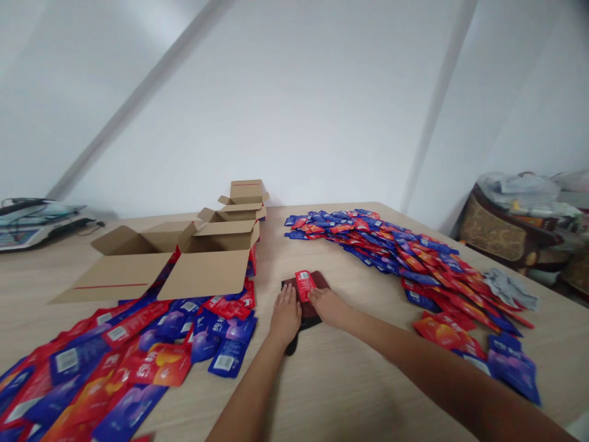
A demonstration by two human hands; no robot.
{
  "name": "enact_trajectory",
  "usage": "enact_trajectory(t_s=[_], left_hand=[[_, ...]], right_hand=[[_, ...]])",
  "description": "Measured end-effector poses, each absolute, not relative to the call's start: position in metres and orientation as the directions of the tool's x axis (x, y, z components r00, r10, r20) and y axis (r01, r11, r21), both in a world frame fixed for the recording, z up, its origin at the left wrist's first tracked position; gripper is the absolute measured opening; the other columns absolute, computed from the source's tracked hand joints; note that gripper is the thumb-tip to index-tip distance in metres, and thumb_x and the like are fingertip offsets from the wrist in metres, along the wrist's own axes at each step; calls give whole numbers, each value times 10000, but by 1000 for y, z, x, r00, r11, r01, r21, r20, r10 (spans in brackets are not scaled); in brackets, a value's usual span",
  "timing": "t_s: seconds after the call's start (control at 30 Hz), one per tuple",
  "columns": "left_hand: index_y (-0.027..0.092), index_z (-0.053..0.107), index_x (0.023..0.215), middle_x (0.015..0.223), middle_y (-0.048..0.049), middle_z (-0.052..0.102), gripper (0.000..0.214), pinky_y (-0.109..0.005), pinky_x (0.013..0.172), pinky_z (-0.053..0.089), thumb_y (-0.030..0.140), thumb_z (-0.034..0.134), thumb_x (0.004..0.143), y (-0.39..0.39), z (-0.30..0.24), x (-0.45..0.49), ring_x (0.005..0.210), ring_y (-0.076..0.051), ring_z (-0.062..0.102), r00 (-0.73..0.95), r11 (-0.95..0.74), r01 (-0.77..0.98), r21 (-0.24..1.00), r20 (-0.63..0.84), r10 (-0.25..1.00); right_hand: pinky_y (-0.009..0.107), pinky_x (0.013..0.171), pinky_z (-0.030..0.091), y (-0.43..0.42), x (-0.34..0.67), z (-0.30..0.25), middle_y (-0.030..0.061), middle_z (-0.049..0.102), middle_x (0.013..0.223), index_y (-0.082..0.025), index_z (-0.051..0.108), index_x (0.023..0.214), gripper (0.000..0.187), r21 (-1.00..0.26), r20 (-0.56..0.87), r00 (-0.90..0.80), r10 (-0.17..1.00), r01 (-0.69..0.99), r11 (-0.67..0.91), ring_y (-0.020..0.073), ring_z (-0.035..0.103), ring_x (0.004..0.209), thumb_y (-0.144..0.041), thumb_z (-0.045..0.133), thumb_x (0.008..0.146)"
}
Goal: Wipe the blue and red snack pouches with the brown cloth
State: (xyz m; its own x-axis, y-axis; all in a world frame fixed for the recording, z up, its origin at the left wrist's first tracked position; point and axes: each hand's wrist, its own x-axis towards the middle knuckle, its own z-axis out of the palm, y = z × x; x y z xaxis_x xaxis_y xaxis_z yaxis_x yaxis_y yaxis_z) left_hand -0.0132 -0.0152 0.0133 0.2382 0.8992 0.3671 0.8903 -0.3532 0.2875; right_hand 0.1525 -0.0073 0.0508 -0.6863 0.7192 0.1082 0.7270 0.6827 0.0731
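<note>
Both of my hands rest at the middle of a wooden table (340,380). My left hand (285,314) lies flat, fingers stretched out, on the left edge of a dark maroon pad (317,282). My right hand (327,305) is on the pad too, and its fingers touch a small red packet (304,285) lying on top of the pad. Whether those fingers pinch the packet or only press on it is unclear.
Open cardboard boxes (207,264) stand at the back left, smaller ones (243,199) behind them. Red and blue packets spread in a pile at the left (115,350) and in a long band at the right (414,258). A device with cables (32,221) sits far left; cluttered furniture (519,221) far right.
</note>
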Motion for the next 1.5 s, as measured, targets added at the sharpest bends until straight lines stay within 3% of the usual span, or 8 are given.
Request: enact_trajectory(t_s=[0.23,0.4,0.57,0.73,0.87,1.0,1.2,1.5], left_hand=[[25,404,1305,1409,-196,352,505,-456,1072,274,161,331,824,-17,16,-14,1343,-258,246,249,-348,897,272,339,907],[55,417,1299,1401,-183,374,475,-479,1059,293,198,314,858,-15,11,-15,1336,-255,270,236,-355,893,279,381,894],[63,415,1302,1404,-179,374,474,-475,1060,295,206,321,860,-13,8,-16,1337,-255,271,241,-361,894,267,392,888],[59,396,1314,1410,-172,368,478,-471,1064,289,208,310,868,-15,10,-16,1338,-254,267,240,-349,898,267,369,898],[44,386,1318,1422,-173,346,483,-456,1070,285,197,292,869,-15,10,-16,1341,-250,260,240,-339,907,250,354,904],[41,401,1308,1420,-175,349,483,-454,1074,280,184,294,859,-14,10,-14,1344,-252,253,241,-331,911,245,336,911],[22,376,1322,1417,-185,348,493,-468,1077,270,179,294,862,-13,12,-13,1349,-259,236,259,-340,908,245,310,915],[6,345,1334,1418,-195,341,498,-445,1087,270,153,281,863,-14,11,-13,1350,-249,226,265,-348,910,223,331,905]], right_hand=[[272,741,432,-40,182,99,106,702,858,-146,681,898,290,-107,-89,-775,626,632,767,194,642,781,-164,397,844],[214,697,417,-20,198,159,19,703,827,-183,694,890,252,-418,-42,-815,578,540,731,138,617,739,-215,451,830],[238,774,439,32,201,188,17,694,945,-185,673,1004,297,-564,-49,-822,568,492,663,159,614,868,-302,445,854],[373,987,342,43,180,142,151,540,1262,-112,493,1280,463,-313,186,-511,839,779,543,256,494,1151,-259,458,842],[454,1019,305,0,147,58,246,461,1305,-7,464,1285,519,-219,46,-469,882,857,467,333,405,1235,-321,390,878],[482,1091,166,-19,133,13,208,212,1454,-3,342,1364,564,-214,155,-432,889,863,457,319,130,1358,-316,338,895],[402,1106,167,33,132,27,176,274,1447,-16,330,1370,520,-176,267,-544,796,784,595,236,165,1362,-270,213,932],[489,1078,135,54,115,31,149,257,1462,-133,345,1382,512,-72,307,-430,849,879,471,279,154,1362,-354,302,922]])
